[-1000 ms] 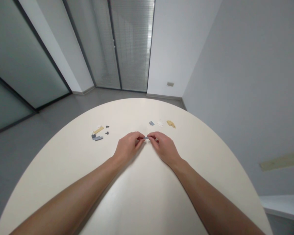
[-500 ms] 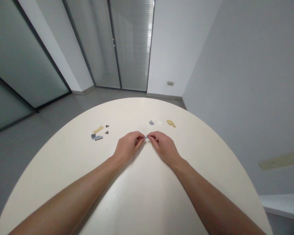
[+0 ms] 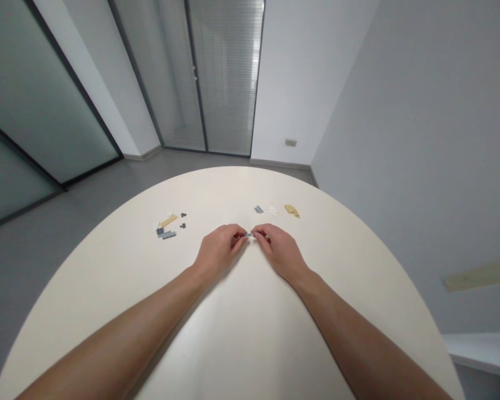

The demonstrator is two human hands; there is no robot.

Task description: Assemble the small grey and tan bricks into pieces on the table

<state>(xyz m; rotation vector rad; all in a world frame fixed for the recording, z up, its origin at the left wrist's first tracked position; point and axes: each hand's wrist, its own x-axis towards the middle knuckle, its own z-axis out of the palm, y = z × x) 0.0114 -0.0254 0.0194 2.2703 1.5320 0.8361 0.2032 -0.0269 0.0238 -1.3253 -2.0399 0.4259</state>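
Pinching a grey piece (image 3: 249, 235) by both ends with left hand (image 3: 219, 245) and right hand (image 3: 280, 247) — holding it on or just above the table (image 3: 250, 333), can't tell which; facing grey bits (image 3: 259, 209), white bits (image 3: 273, 210) and tan bits (image 3: 290, 210) beyond — with a tan strip (image 3: 169, 220), grey bars (image 3: 169, 235) and dark bits (image 3: 183, 226) off left

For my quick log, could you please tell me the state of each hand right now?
Left hand: closed, pinching one end of a small gray piece.
Right hand: closed, pinching its other end.
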